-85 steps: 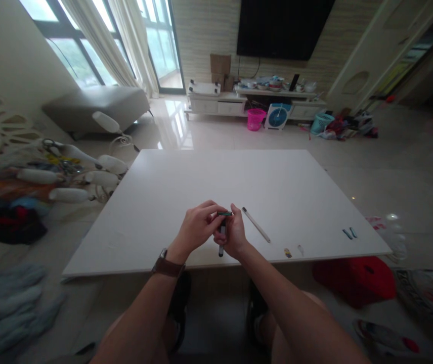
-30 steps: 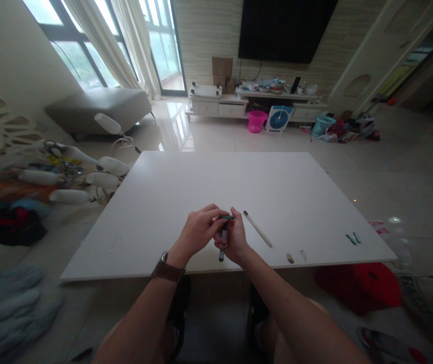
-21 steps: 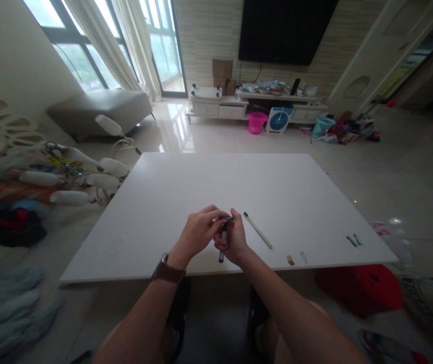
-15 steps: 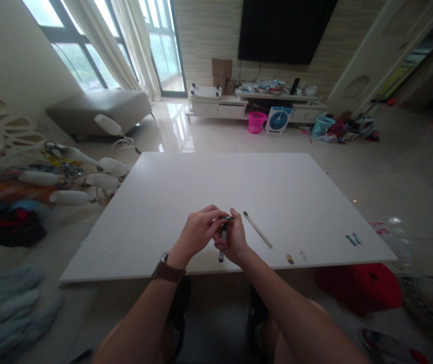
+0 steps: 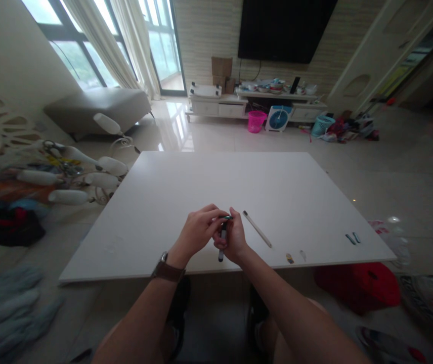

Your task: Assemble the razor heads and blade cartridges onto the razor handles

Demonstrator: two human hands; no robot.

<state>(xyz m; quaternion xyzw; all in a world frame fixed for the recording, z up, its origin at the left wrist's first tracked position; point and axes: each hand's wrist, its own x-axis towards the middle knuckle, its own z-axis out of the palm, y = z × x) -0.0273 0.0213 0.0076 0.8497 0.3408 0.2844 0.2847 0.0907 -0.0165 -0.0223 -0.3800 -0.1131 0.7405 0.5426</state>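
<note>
Brown banding rings the left wrist – a watch (image 5: 169,270), the nearest thing worth noting. Past it, by the near edge of the white table (image 5: 209,174), lie a yellowish scrap (image 5: 290,258) and a pale scrap (image 5: 303,256), both right of the arms.

Just over that edge, the right hand (image 5: 235,238) is curled around a grey-and-black stick (image 5: 221,254), whose dark end pokes out below the fingers. Off toward the table's right side rest two dark-green strips (image 5: 350,239), near each other. The left hand (image 5: 199,228) pinches a small green piece (image 5: 228,217) at the top of the stick, with the right thumb close by; whether piece and stick are joined, the fingers hide. A pale rod (image 5: 257,229) with a dark tip slants beside the right hand.

It looks like mid-handling: two pieces taken up, neither laid down, the strips, scraps and rod unheld. How much remains cannot be told.

Farther back stand a pink basket (image 5: 256,122) and a blue-and-white fan (image 5: 278,119).
</note>
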